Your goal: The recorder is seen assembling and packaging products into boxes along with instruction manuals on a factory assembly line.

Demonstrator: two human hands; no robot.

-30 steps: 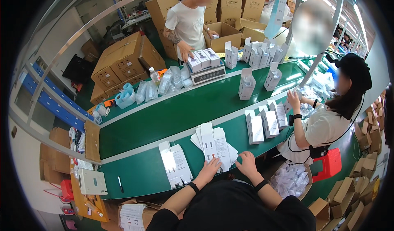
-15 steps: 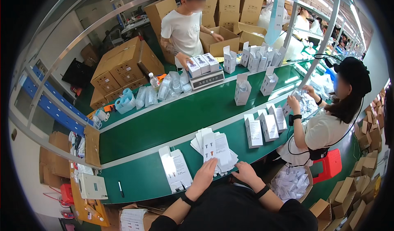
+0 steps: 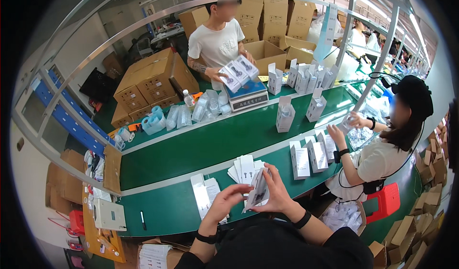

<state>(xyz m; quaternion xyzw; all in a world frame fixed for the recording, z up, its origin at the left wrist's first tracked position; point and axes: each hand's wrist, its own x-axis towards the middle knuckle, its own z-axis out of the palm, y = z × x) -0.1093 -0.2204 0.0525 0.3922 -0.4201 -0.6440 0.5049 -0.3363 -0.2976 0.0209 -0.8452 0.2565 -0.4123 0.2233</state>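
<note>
Tilted up above the near bench, a flat white printed carton (image 3: 256,191) is gripped by my right hand (image 3: 278,196), fingers at its top edge and thumb on the face turned toward me. My left hand (image 3: 223,205) is at the carton's left side, fingers stretched toward its edge; whether they touch it is hard to tell. Behind the carton lies a fanned pile of flat white cartons (image 3: 243,167), partly hidden by my hands. Another stack of flat cartons (image 3: 202,193) lies left of it, partly covered by my left hand.
Opened white boxes (image 3: 300,161) stand to the right, near a co-worker (image 3: 382,149) handling clear plastic. Across the green belt (image 3: 191,147), another person (image 3: 215,47) holds printed boxes over a scale (image 3: 247,99). A pen (image 3: 143,220) and beige device (image 3: 109,215) are at left.
My right hand has lifted a flat carton off the pile and tilted it up; my left hand has moved beside it. The person opposite has raised boxes off the scale.
</note>
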